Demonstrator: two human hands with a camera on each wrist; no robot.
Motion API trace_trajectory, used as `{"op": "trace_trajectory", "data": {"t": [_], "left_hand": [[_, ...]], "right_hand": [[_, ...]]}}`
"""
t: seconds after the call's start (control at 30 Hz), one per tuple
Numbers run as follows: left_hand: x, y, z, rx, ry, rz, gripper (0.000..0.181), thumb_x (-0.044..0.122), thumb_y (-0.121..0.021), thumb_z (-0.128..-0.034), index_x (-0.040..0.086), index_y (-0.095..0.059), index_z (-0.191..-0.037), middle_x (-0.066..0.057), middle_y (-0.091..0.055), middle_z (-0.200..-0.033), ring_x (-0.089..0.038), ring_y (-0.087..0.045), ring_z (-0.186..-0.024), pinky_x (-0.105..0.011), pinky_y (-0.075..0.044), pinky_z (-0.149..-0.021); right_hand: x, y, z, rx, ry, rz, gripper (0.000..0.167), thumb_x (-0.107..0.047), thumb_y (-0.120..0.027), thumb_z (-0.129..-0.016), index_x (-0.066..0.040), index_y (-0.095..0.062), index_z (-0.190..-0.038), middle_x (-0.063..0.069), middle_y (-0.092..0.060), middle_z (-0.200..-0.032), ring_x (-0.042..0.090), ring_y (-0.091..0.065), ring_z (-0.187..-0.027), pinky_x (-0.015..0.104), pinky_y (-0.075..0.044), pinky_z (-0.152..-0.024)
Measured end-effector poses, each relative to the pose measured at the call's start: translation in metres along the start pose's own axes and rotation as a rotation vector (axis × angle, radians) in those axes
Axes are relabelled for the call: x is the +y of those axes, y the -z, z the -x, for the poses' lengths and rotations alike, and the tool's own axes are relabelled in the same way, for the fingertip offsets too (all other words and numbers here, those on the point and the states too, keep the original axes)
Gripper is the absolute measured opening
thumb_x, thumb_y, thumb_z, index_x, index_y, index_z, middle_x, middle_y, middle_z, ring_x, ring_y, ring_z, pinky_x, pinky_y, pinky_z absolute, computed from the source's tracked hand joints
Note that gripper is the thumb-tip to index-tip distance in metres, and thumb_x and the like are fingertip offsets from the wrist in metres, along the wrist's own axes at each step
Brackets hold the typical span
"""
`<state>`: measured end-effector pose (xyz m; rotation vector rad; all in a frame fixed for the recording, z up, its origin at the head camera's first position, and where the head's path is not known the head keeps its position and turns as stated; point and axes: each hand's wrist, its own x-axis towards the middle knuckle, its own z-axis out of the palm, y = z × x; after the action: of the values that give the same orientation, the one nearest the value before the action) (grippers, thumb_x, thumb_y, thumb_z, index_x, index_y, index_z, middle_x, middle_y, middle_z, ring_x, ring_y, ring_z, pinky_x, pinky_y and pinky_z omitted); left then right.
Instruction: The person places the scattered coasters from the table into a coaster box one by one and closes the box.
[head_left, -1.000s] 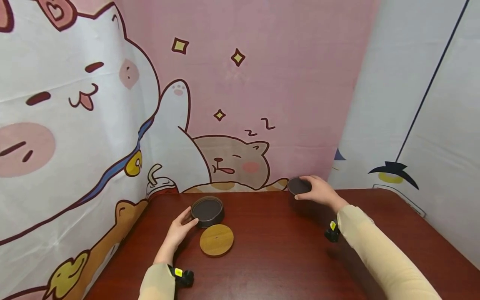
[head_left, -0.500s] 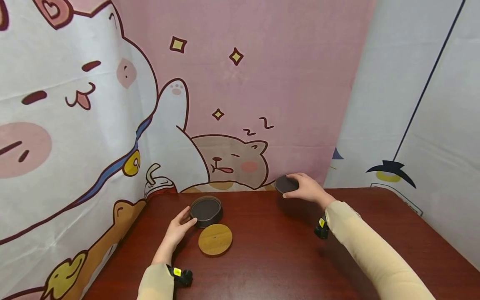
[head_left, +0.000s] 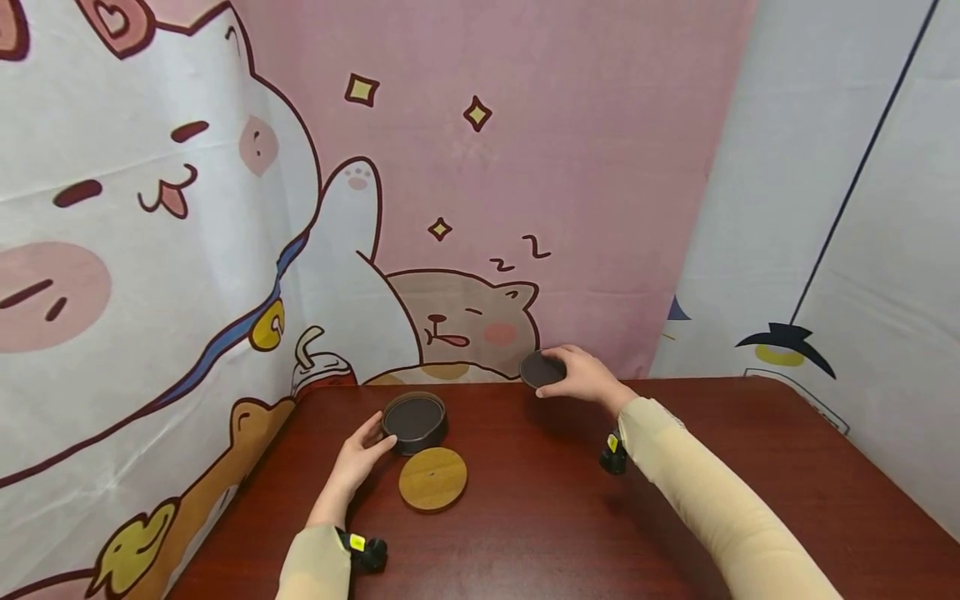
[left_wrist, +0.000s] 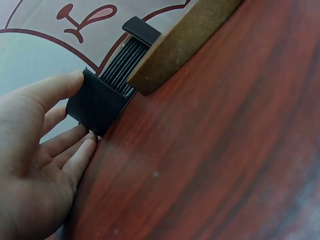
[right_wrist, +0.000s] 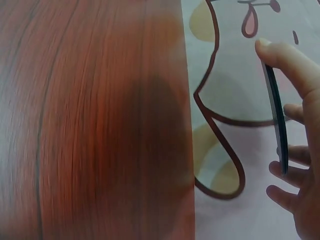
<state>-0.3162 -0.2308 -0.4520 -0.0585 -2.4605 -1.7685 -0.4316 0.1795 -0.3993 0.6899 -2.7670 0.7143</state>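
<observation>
My left hand (head_left: pixel 357 457) grips the left side of a round black coaster holder (head_left: pixel 427 446), thumb toward the near side. In the left wrist view, a stack of thin black coasters (left_wrist: pixel 126 65) shows through the gap in the holder's wall. My right hand (head_left: pixel 588 379) pinches one round black coaster (head_left: pixel 542 370) by its edge, raised above the far part of the table, right of the holder. The right wrist view shows that coaster (right_wrist: pixel 275 117) edge-on between thumb and fingers. A round wooden disc (head_left: pixel 432 479) lies on the table just in front of the holder.
The reddish-brown wooden table (head_left: pixel 525 533) runs back to a pink and white cloth backdrop (head_left: pixel 600 167) printed with cartoon animals. A black wrist camera (head_left: pixel 369 554) sits on the left wrist and another camera (head_left: pixel 613 454) on the right.
My right hand has travelled left with the coaster, nearer to the holder. My left hand, the holder and the wooden disc keep their places.
</observation>
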Motion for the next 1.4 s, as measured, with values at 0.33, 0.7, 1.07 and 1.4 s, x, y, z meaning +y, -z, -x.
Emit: {"op": "trace_trajectory", "data": {"t": [0.33,0.7,1.07,1.4], "left_hand": [[-0.008,0.000,-0.006,0.015,0.011,-0.009,0.066,0.011,-0.067,-0.0921,-0.002,-0.035,-0.148,-0.029,-0.040,-0.144,-0.043,-0.040,-0.131,-0.054,-0.035,-0.104],[-0.040,0.000,-0.021,0.045,-0.004,-0.039,0.070,0.023,-0.070,-0.0912,0.005,-0.036,-0.150,-0.026,-0.041,-0.145,-0.041,-0.042,-0.131,-0.054,-0.035,-0.104],[-0.040,-0.001,-0.024,0.065,-0.009,-0.021,0.070,0.022,-0.072,-0.0892,0.007,-0.039,-0.149,-0.024,-0.045,-0.143,-0.039,-0.044,-0.130,-0.052,-0.038,-0.103],[-0.038,-0.001,-0.024,0.067,-0.011,-0.005,0.069,0.020,-0.072,-0.0890,0.006,-0.040,-0.148,-0.023,-0.047,-0.142,-0.038,-0.047,-0.128,-0.052,-0.039,-0.102]], "right_hand": [[-0.033,-0.025,-0.019,-0.036,0.030,0.013,0.083,-0.058,-0.078,-0.068,-0.018,-0.056,-0.137,0.014,-0.048,-0.140,0.031,-0.052,-0.118,0.055,-0.041,-0.091],[-0.069,-0.046,-0.038,-0.077,0.066,-0.001,0.084,-0.059,-0.079,-0.066,-0.022,-0.055,-0.139,0.011,-0.045,-0.144,0.030,-0.053,-0.117,0.053,-0.042,-0.094],[-0.097,-0.076,-0.053,-0.119,0.089,-0.040,0.082,-0.057,-0.080,-0.067,-0.024,-0.055,-0.138,0.007,-0.046,-0.143,0.026,-0.053,-0.116,0.050,-0.041,-0.097],[-0.119,-0.105,-0.060,-0.153,0.114,-0.031,0.083,-0.062,-0.078,-0.066,-0.023,-0.057,-0.137,0.008,-0.048,-0.142,0.026,-0.050,-0.120,0.054,-0.034,-0.099]]}}
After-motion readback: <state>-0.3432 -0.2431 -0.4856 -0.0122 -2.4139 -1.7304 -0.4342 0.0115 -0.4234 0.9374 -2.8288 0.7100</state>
